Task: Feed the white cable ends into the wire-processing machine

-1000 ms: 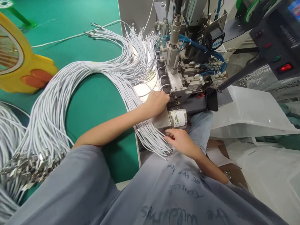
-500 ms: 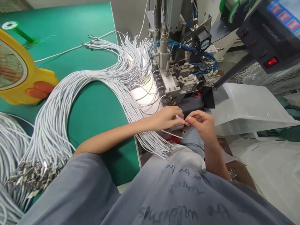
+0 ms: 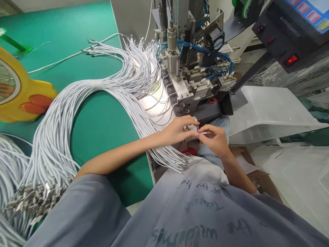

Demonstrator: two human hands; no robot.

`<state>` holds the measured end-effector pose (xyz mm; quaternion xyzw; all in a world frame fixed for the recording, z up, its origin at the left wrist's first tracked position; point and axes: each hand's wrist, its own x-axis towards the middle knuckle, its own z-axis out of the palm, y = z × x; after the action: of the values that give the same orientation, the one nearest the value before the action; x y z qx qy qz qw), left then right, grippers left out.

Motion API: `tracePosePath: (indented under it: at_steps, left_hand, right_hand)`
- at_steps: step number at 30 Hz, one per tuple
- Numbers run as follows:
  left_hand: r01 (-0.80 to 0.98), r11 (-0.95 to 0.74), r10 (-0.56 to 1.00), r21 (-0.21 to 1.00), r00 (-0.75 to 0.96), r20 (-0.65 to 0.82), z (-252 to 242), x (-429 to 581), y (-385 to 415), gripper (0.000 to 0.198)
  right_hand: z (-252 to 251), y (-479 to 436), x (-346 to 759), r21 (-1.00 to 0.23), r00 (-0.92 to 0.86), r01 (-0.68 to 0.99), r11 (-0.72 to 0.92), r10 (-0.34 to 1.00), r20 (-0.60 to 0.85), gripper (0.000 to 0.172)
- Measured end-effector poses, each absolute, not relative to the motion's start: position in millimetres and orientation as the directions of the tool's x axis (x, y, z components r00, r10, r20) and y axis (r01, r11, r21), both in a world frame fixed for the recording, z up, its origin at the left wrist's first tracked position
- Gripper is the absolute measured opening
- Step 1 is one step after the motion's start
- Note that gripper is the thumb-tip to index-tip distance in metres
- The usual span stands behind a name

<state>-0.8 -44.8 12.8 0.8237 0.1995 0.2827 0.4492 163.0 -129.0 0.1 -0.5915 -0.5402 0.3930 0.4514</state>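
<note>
My right hand [image 3: 215,139] is closed in a pinch on the end of a thin white cable [image 3: 206,133], a short length of which shows between its fingers. At the same spot my left hand [image 3: 181,128] meets the right fingertips, its thumb tip touching there and its index finger arched above. What the left fingers grip is hidden. Below the left wrist hangs a bundle of white cables [image 3: 131,106] with dark tips, running off the green table [image 3: 89,116]. Right beyond my hands stands a bench machine [image 3: 181,85] with cylinders and blue air tubes.
A yellow fan [image 3: 25,92] and a green spool [image 3: 16,44] stand on the left. More cables with metal connectors [image 3: 36,199] lie at lower left. A control box with a screen [image 3: 290,34] juts in at upper right, above a translucent bin [image 3: 277,109].
My right hand has moved slightly left and down, and the white cable end now shows in its pinch. A loose cable end below my left hand no longer shows. The view has shifted slightly.
</note>
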Motion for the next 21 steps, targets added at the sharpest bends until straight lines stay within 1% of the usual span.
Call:
tracePosePath:
  at_steps: [2,4,6,8,11,13,15,17,19,21]
  left_hand:
    - [0.066,-0.462,0.623,0.884,0.734,0.271,13,-1,-43,0.021]
    - [0.064,-0.450,0.645,0.891,0.713,0.275,15,-1,-41,0.019]
    - [0.058,-0.467,0.641,0.882,0.710,0.292,18,-2,-41,0.018]
    - [0.052,-0.473,0.633,0.879,0.714,0.299,21,-2,-41,0.018]
    - [0.048,-0.444,0.624,0.895,0.733,0.270,24,-2,-42,0.020]
    - [0.048,-0.430,0.625,0.902,0.736,0.259,24,-2,-43,0.020]
    - [0.058,-0.461,0.635,0.885,0.719,0.284,23,-2,-42,0.020]
    - [0.070,-0.533,0.631,0.843,0.696,0.342,22,-2,-42,0.019]
    - [0.080,-0.601,0.603,0.795,0.698,0.386,21,-2,-41,0.018]
    - [0.096,-0.624,0.593,0.775,0.705,0.390,21,-2,-41,0.018]
  right_hand:
    - [4,-122,166,-0.988,0.174,0.146,0.047,0.982,0.073,0.012]
    - [4,-117,165,-0.996,0.194,0.050,0.070,0.978,0.078,0.012]
    - [3,-113,163,-0.996,0.196,0.003,0.088,0.977,0.087,0.011]
    - [2,-111,160,-0.992,0.202,0.004,0.129,0.971,0.128,0.010]
    - [4,-110,155,-0.973,0.211,0.083,0.214,0.951,0.227,0.008]
    - [6,-111,153,-0.952,0.230,0.188,0.241,0.932,0.281,0.008]
    - [9,-111,152,-0.913,0.255,0.323,0.250,0.906,0.338,0.009]
    - [12,-112,153,-0.863,0.243,0.437,0.254,0.890,0.385,0.011]
    - [14,-111,155,-0.842,0.188,0.479,0.249,0.907,0.376,0.012]
    - [15,-109,157,-0.862,0.144,0.450,0.234,0.933,0.328,0.014]
